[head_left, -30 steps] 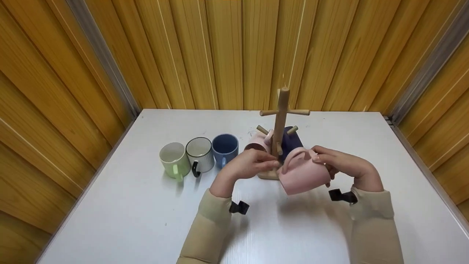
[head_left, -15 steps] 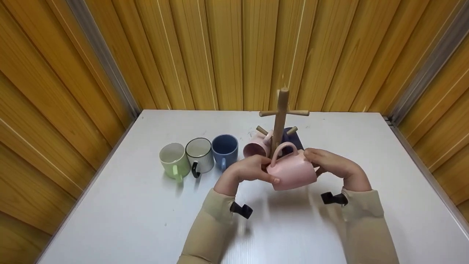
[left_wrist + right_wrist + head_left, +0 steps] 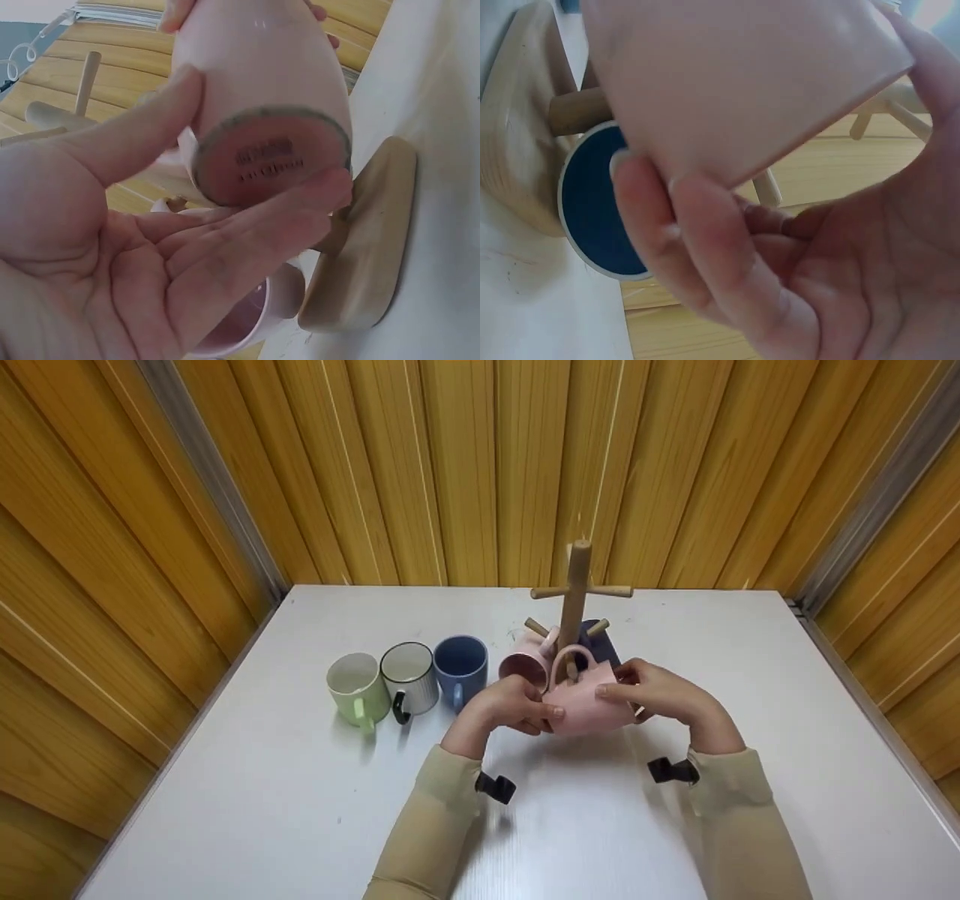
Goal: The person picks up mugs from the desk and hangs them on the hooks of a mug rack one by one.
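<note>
Wooden mug tree (image 3: 576,585): just beyond; I mustn't bump it.
Left hand (image 3: 506,706): part-spread, pinching the base end of the pink mug (image 3: 589,711).
Right hand (image 3: 667,695): curled, gripping its rim.
Pink mug: sideways, near side of the tree.
Handle (image 3: 574,648): upward, best squared to the near peg (image 3: 571,667); whether it's threaded, I can't tell.

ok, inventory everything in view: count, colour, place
Table: 1, white, below
Stand: 1, tan, on table
Held mug: 1, pink, before stand
Other pink mug: 1, pink, stand's left
Navy mug: 1, navy, stand's right
Green mug: 1, green, row's left
White mug: 1, white, black-handled, mid-row
Blue mug: 1, blue, row's right
Walls: 3, amber, around
Rails: 2, grey, corners
Left hand: 1, bare, held mug's base
Right hand: 1, bare, held mug's rim
Sleeves: 2, beige, forearms
Wrist cameras: 2, black, cuffs
</note>
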`<state>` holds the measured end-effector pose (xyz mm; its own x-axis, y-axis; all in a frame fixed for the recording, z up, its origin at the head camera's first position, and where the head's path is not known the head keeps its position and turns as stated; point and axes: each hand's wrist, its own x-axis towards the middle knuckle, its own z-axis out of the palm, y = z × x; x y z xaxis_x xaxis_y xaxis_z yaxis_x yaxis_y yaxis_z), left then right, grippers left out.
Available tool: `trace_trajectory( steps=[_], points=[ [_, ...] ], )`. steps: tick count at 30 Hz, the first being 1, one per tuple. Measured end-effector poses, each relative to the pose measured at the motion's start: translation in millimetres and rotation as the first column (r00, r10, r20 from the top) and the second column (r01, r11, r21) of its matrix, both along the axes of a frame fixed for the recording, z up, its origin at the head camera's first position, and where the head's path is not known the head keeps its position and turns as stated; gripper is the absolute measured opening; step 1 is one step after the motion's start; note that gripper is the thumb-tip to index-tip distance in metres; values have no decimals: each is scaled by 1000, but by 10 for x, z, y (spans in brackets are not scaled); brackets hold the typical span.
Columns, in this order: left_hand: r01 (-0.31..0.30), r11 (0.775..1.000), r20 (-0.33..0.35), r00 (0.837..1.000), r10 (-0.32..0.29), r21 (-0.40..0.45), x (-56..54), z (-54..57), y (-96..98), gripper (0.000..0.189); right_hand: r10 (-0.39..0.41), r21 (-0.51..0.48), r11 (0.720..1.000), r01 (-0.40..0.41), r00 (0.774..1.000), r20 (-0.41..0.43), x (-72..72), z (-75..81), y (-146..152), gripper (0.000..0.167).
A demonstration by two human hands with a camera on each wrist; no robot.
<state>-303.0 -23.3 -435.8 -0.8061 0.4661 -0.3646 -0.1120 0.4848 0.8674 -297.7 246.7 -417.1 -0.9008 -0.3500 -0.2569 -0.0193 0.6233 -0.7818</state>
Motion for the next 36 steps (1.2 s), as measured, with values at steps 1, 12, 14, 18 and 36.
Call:
trace_trajectory(
  steps=[1,12,14,18,36],
  points=[
    [-2,1000,5,1000,2,-2,-6,-5,0,26,-12,10,1000,12,1000,4,-2,-1,-17,81],
    [-25,1000,53,998,26,-12,-70,-83,-20,22,-41,39,998,39,998,43,-25,-34,-116,66],
    [-30,999,52,998,31,-27,-81,-91,-16,21,-41,36,999,40,998,47,-23,-42,-124,66],
    [-44,997,21,999,45,-64,-70,-80,-10,21,-42,35,999,41,998,47,-22,-56,-144,60],
    [-369,854,-377,898,227,-366,211,423,-662,31,-17,31,999,15,998,68,22,-73,-235,51]
  ],
)
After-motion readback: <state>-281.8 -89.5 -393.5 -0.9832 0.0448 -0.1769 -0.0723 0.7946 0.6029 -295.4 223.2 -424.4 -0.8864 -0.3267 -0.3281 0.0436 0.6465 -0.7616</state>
